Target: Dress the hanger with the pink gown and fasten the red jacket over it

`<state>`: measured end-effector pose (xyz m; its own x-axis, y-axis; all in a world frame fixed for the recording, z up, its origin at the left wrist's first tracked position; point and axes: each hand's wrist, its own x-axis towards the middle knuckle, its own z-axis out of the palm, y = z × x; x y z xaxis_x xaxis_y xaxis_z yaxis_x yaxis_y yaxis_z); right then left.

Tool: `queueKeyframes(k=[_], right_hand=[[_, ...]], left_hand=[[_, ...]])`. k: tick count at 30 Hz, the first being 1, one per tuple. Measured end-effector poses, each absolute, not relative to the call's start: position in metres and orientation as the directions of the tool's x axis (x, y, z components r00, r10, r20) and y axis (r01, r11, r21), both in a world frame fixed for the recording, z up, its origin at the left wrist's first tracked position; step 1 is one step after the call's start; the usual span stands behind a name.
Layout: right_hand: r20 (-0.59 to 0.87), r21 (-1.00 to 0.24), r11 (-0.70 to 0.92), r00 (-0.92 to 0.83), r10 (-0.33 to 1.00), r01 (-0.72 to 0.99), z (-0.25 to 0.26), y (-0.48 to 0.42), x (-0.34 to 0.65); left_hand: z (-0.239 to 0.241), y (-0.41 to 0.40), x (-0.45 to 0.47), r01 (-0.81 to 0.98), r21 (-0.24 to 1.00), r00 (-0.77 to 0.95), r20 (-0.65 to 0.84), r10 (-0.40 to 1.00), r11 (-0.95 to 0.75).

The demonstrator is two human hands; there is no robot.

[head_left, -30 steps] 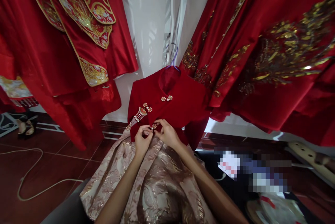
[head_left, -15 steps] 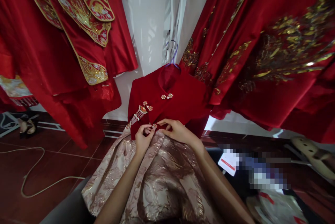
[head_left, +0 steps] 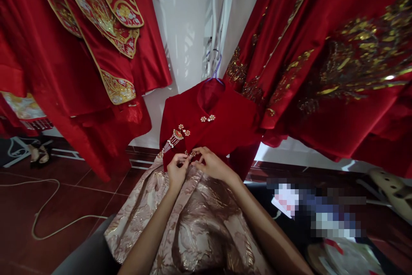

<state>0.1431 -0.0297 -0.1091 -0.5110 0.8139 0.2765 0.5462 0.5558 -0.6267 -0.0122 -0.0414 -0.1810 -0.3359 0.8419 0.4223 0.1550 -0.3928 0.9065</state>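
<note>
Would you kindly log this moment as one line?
left hand: at lower beaded clasp | right hand: at same clasp | red garment: on purple hanger

Red bodice (head_left: 231, 131) before you: cloth, velvet-like, soft and matt. Your patterned skirt (head_left: 209, 228): brocade-like cloth, raised motifs, metallic sheen along the folds. Flower clasp (head_left: 193, 154) at your fingers (head_left: 201, 151): gold-toned, metal-looking, beaded. Tassel ornament (head_left: 176, 136): similar look, pearly beads. To your left, hanging red garment (head_left: 156, 47): smooth, satin-like, glossy; its embroidered panel (head_left: 118, 89) reads rough and glittery. To your right, sequin work (head_left: 360, 52): shiny, gold, uneven. Beneath, floor tiles (head_left: 74, 219): smooth, dull gloss. Cable (head_left: 48, 197): smooth, plastic-looking.
</note>
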Motion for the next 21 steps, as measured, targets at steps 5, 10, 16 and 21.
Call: queueKeyframes(k=[5,10,16,21], right_hand=[[0.253,-0.686,0.527,-0.514,0.819,0.502,-0.121,-0.0249,0.1417],[0.25,-0.693,0.517,-0.505,0.826,0.503,-0.1212,-0.0232,0.1411],[0.259,-0.703,0.523,-0.511,0.82,0.482,-0.1221,-0.0215,0.1405],[0.259,-0.681,0.52,-0.494,0.83,0.515,-0.1224,-0.023,0.1401]], left_hand=[[-0.1854,-0.0359,-0.0134,0.059,0.916,-0.33,0.393,0.858,-0.397],[-0.1851,-0.0346,-0.0153,0.066,0.939,-0.288,0.341,0.895,-0.337],[-0.1844,-0.0373,-0.015,0.095,0.936,-0.289,0.351,0.891,-0.338],[-0.1849,-0.037,-0.0146,0.095,0.938,-0.258,0.347,0.902,-0.334]])
